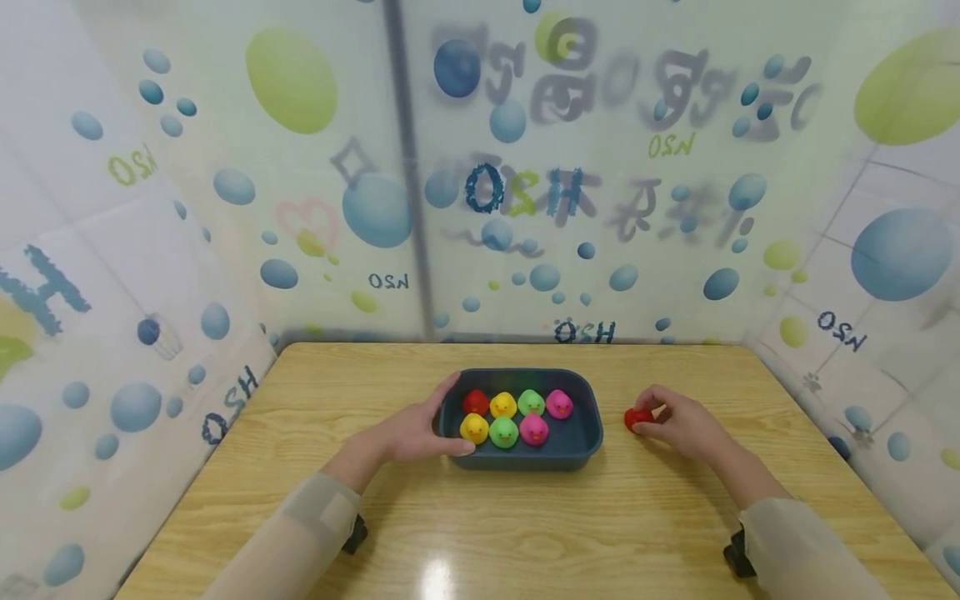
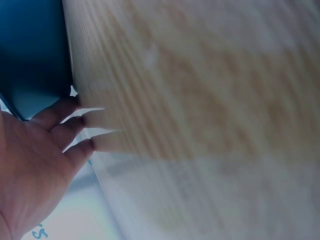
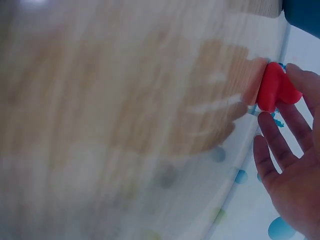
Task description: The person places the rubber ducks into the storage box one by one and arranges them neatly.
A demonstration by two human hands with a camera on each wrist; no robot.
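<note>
A dark blue plastic bin [image 1: 525, 461] stands on the table. In it several small rubber ducks sit in two rows: red [image 1: 476, 402], yellow, green [image 1: 503, 432] and pink. My left hand [image 1: 411, 429] holds the bin by its left end, thumb along the front rim and fingers toward the back corner. In the left wrist view, the fingers [image 2: 65, 131] lie against the bin's wall [image 2: 35, 60]. To the right of the bin, my right hand [image 1: 686, 425] pinches a red rubber duck [image 3: 272, 87] between thumb and fingers, on or just above the tabletop; its face is hidden.
The wooden table [image 1: 525, 533] reflects light near its front edge. White curtains [image 1: 480, 275] with blue and green dots enclose it at the back and both sides. Dark wrist devices [image 1: 738, 554] show below both sleeves.
</note>
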